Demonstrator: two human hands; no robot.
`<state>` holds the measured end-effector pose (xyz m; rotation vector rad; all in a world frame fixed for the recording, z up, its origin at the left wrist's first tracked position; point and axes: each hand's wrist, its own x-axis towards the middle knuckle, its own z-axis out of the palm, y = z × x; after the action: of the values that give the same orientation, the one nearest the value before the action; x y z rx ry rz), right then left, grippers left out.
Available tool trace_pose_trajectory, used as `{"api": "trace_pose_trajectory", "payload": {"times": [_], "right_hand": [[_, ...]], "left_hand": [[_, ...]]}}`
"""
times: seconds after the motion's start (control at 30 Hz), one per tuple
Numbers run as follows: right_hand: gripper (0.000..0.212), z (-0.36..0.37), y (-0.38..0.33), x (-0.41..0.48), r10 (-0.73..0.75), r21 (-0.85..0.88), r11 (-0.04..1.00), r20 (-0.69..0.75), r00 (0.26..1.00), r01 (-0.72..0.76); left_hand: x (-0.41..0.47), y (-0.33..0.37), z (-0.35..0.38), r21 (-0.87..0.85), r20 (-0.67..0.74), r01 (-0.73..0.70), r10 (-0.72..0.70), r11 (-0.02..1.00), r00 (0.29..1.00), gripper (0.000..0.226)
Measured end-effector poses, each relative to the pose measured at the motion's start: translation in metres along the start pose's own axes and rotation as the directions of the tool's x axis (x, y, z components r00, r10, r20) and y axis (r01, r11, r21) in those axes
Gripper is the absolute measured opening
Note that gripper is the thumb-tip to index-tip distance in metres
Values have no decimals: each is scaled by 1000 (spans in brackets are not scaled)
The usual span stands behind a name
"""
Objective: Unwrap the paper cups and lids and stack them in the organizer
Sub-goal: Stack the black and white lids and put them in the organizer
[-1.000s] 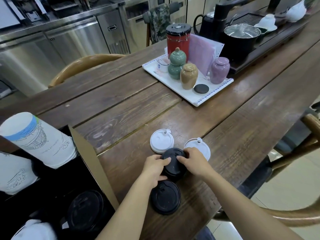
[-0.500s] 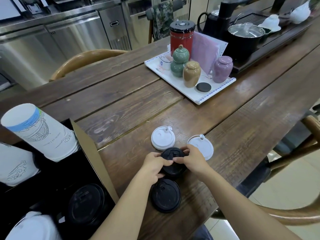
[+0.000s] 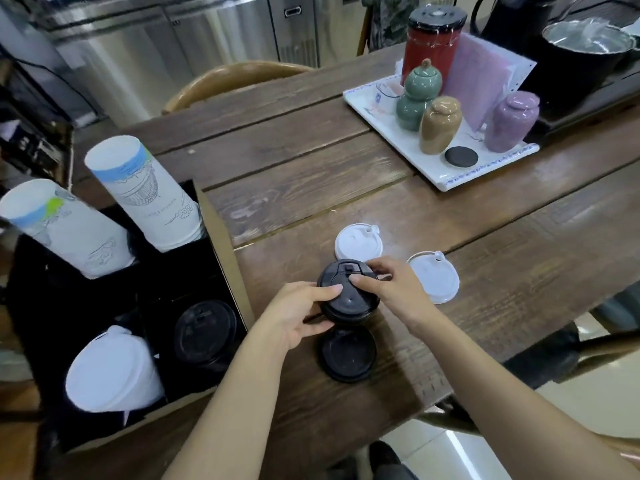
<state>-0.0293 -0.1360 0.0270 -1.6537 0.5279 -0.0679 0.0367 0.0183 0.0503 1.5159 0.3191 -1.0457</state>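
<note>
Your left hand [image 3: 298, 315] and right hand [image 3: 393, 289] both curl round the short stack of glossy black plastic lids [image 3: 348, 301], steadying it from either side, probably to keep it square (no wrapper shows on it). It's just beside a lone black lid [image 3: 348, 356] on the wooden worktop [image 3: 311, 174], near the black cardboard organizer [image 3: 221, 244] on your left.

Dark wood desk [image 3: 311, 174], rough grain, worn matt. Smooth plastic black lids [image 3: 346, 303] w/ slight sheen; white lids [image 3: 358, 242] matt plastic. Printed paper cups [image 3: 145, 192], matt. The organizer [image 3: 221, 244]: black inside, raw cardboard wall. Glossy glazed ceramic tray [image 3: 408, 147] & jars [image 3: 440, 124]. Brushed steel cabinets [image 3: 214, 39].
</note>
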Motion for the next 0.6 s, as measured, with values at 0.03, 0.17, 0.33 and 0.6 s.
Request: {"api": "trace_pose_trajectory", "payload": {"times": [0.03, 0.17, 0.33, 0.6], "right_hand": [[17, 0, 0, -1, -15, -25, 1000, 37, 999, 16], [24, 2, 3, -6, -14, -94, 995, 146, 989, 28], [38, 2, 20, -17, 8, -163, 986, 247, 969, 33], [30, 3, 40, -23, 28, -233, 971, 320, 947, 50]], "left_hand": [[-5, -5, -1, -24, -25, 1, -1, 1000, 1000, 20], [-20, -26, 0, -87, -116, 3, -13, 996, 993, 23], [-28, -51, 8, -164, -230, -1, -37, 986, 973, 34], [-34, -80, 21, -192, -326, -36, -29, 981, 945, 28]]}}
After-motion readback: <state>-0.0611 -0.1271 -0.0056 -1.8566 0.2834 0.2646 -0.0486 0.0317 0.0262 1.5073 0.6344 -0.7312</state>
